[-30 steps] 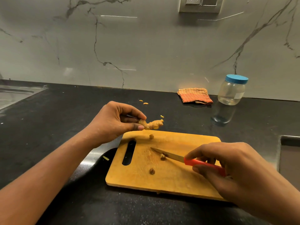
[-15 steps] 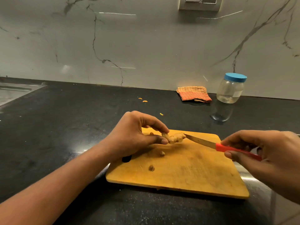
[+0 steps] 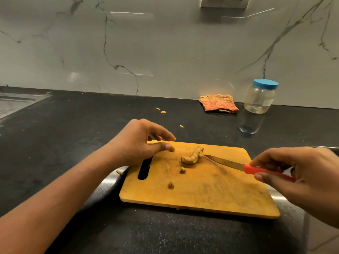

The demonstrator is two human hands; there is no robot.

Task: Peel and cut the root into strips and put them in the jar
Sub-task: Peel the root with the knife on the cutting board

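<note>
Yellow root (image 3: 192, 157) lies seemingly clear of left grip (image 3: 141, 142).

The person's left hand (image 3: 139, 142), over the far left corner of the cutting board (image 3: 201, 191), continues into a long bare forearm (image 3: 64, 189). The right hand (image 3: 302, 176), at the board's right edge, is bare to the wrist; both thumbnails (image 3: 171, 148) are short.

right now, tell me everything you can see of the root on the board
The root is a knobbly, curved piece with tan-brown skin and a yellow cut face at its right end. It lies loose and flat on the far half of the wooden cutting board. The knife tip points at its right end, very near; contact is unclear.
</note>
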